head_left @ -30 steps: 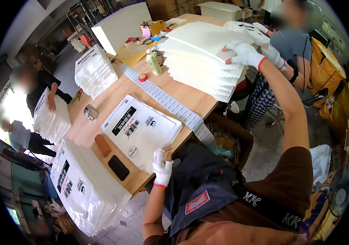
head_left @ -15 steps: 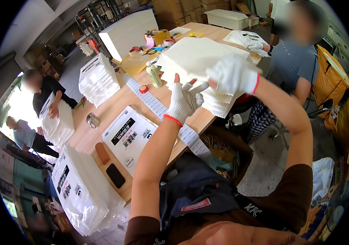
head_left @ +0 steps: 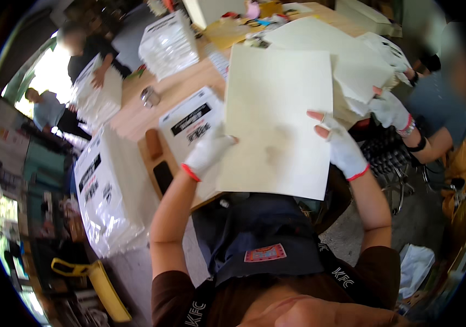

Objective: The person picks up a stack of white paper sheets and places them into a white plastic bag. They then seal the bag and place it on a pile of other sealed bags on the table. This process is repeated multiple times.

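A large cream sheet (head_left: 276, 120), like thick paper or thin foam, hangs upright before me. My left hand (head_left: 210, 153), in a white glove with a red cuff, grips its left edge; the thumb shows on the near face. At its right edge my right hand (head_left: 343, 146), gloved alike with bare fingertips, is closed with two fingertips over the near face. Behind the sheet, to the right, lies a stack of similar cream sheets (head_left: 353, 60). Left of the sheet a white printed bag (head_left: 189, 114) lies on the table, partly covered by my left hand.
A bulky stack of printed bags (head_left: 107, 191) stands at the table's left edge. Near it lie a black phone (head_left: 163, 177) and a brown case (head_left: 153, 143); a metal can (head_left: 149, 97) stands farther back. A co-worker's gloved hand (head_left: 391, 109) is close on the right.
Both hands have come back from the stack toward me, and they now hold one cream sheet between them. The view has shifted, and the co-worker's gloved hand has come nearer the stack.
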Available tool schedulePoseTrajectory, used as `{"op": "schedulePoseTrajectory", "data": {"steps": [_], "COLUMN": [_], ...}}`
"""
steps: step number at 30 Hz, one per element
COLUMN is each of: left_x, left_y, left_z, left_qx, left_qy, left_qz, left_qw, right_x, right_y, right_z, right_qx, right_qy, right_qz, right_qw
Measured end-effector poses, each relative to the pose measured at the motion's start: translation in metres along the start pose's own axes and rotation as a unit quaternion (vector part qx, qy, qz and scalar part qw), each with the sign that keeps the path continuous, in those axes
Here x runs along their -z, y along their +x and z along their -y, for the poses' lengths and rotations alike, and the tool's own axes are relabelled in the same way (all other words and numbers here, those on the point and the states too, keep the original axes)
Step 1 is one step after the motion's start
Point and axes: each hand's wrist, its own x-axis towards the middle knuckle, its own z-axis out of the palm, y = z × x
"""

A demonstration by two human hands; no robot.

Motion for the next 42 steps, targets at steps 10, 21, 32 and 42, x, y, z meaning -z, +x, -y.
{"op": "schedulePoseTrajectory", "data": {"steps": [10,21,32,42], "left_x": [-0.129,0.039,0.132,-0.017], "left_y": [-0.064,0.014,0.027,-0.022], "left_z": [0.082,0.232,0.129,0.083], "left_qx": [-0.213,-0.050,-0.056,-0.351], "left_qy": [0.314,0.398,-0.228,0.210], "left_qz": [-0.184,-0.194,-0.180,-0.080], "left_qw": [0.907,0.895,0.955,0.909], "right_x": [-0.116,-0.087,-0.131,-0.106], "right_y": [-0.009,-0.001,0.038,0.063], "right_z": [-0.118,-0.100,-0.086,-0.133], "right_qx": [-0.049,-0.016,-0.048,-0.206], "right_qy": [-0.090,-0.233,-0.708,-0.098], "right_qz": [-0.147,0.022,0.271,0.201], "right_qw": [0.984,0.972,0.650,0.953]}}
